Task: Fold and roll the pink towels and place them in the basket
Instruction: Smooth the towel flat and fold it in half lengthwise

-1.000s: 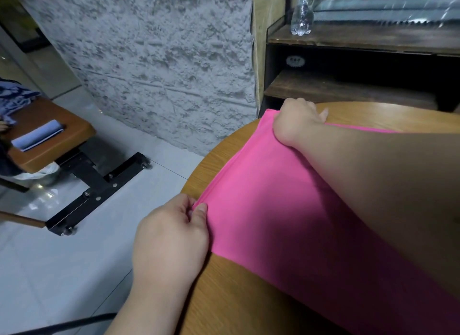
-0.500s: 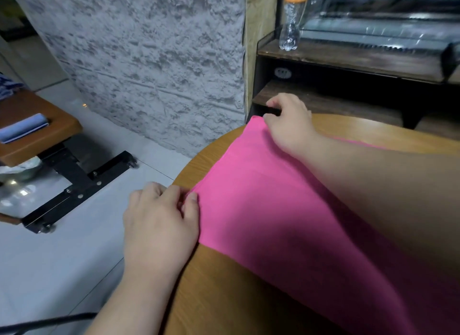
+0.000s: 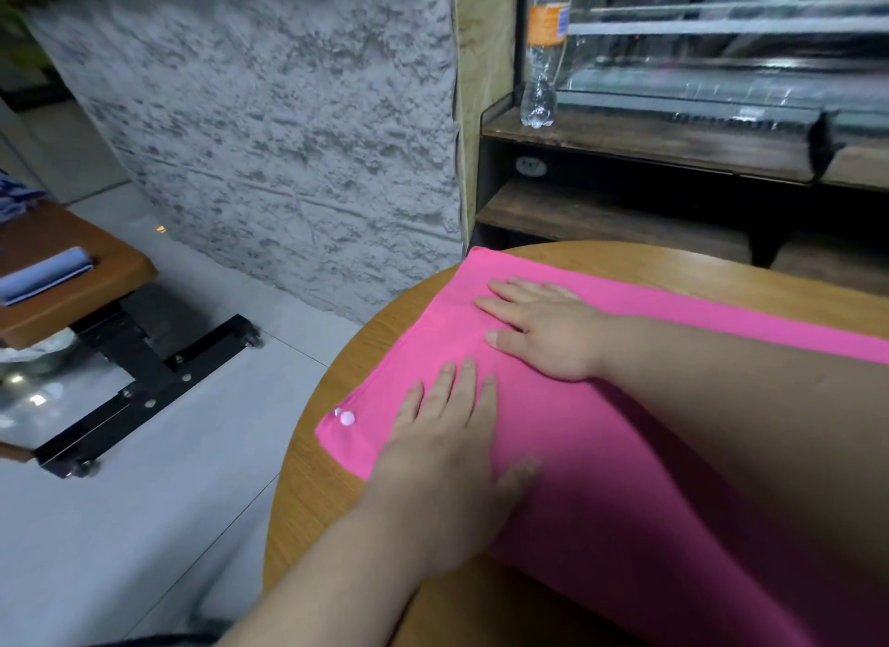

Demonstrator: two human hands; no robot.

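Our left hand (image 3: 442, 459) lies flat on the pink towel (image 3: 577, 492), fingers straight and released, gripping nothing. Further right, our right hand (image 3: 553, 333) presses the same towel, fingers likewise flat. The towel lies spread across the round wooden counter (image 3: 312, 526).

Left hand (image 3: 442, 459), right hand (image 3: 553, 333) bare; forearms bare to frame edge; fingernails short, plain.
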